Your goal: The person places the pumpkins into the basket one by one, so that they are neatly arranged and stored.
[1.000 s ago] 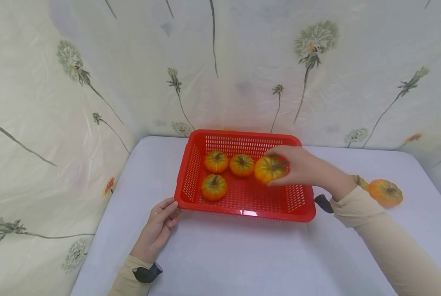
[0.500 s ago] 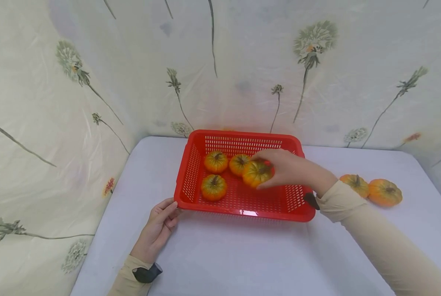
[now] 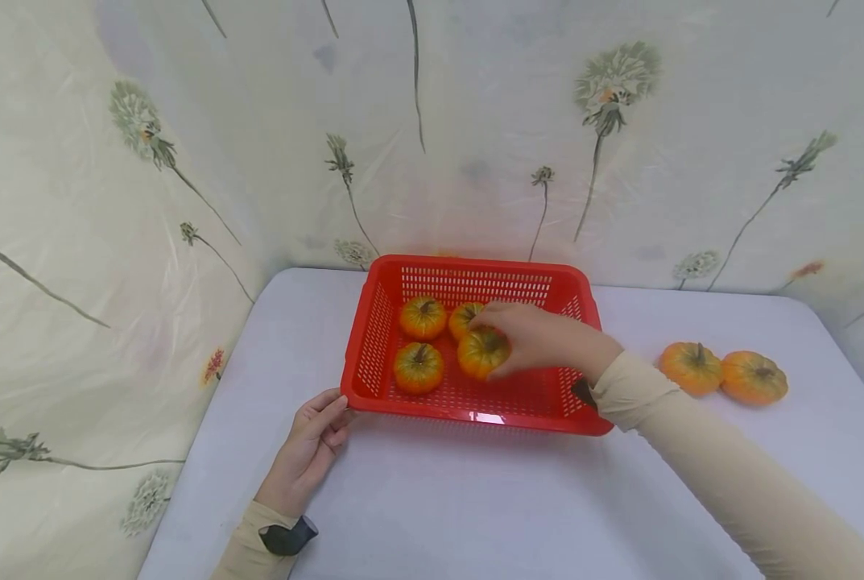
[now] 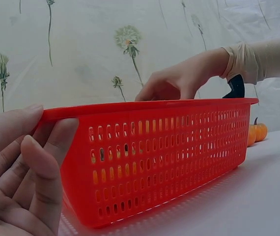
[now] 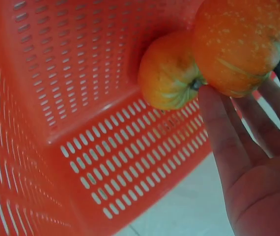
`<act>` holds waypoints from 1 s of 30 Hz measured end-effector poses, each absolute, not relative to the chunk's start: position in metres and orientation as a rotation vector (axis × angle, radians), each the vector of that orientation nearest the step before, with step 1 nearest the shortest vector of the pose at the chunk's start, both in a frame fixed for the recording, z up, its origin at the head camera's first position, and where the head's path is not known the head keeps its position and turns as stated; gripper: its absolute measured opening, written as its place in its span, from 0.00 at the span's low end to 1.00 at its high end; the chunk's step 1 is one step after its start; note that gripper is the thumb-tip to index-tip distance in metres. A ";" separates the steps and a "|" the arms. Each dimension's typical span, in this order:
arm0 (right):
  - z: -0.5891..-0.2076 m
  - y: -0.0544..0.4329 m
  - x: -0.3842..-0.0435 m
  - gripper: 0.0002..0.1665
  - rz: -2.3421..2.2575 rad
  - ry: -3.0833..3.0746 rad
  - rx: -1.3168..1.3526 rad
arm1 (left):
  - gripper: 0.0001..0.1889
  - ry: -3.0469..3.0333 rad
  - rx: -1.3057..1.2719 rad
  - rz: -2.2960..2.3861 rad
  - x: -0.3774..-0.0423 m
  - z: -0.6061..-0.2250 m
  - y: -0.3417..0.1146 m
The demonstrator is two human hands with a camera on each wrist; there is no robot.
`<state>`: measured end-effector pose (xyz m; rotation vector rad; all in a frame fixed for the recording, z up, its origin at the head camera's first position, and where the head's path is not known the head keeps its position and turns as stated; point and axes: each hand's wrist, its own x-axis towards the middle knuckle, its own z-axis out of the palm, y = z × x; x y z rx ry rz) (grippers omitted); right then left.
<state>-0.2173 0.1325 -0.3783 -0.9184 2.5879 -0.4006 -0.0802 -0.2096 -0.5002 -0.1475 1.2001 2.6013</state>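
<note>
A red plastic basket with slotted walls stands on the table. My right hand reaches over its right side and grips a small orange-green pumpkin, fingers and thumb on opposite sides. In the right wrist view this pumpkin overlaps another pumpkin in the basket. Three others lie inside: one at back left, one at front left, and one partly hidden pumpkin behind my fingers. At the front-left corner, my left hand pinches the rim, thumb on top and fingers beneath.
Two more pumpkins, a left one and a right one, sit side by side on the table right of the basket. A white cloth covers the table. Behind and at left hangs a curtain with a dandelion print.
My right hand has carried its pumpkin leftward and toward the front within the basket. More of the left pumpkin on the table now shows. My left hand stays at the rim.
</note>
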 end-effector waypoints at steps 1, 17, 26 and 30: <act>-0.380 0.131 -0.218 0.46 -0.387 2.588 -0.924 | 0.13 1.197 -0.145 2.602 -0.080 -0.500 -0.210; -0.400 0.115 -0.220 0.43 -0.342 2.554 -1.026 | 0.15 1.201 -0.107 2.597 -0.081 -0.502 -0.210; -0.407 0.108 -0.220 0.38 -0.311 2.564 -1.060 | 0.15 1.198 -0.095 2.597 -0.081 -0.502 -0.211; -0.408 0.107 -0.219 0.37 -0.301 2.539 -1.042 | 0.15 1.195 -0.092 2.599 -0.082 -0.502 -0.211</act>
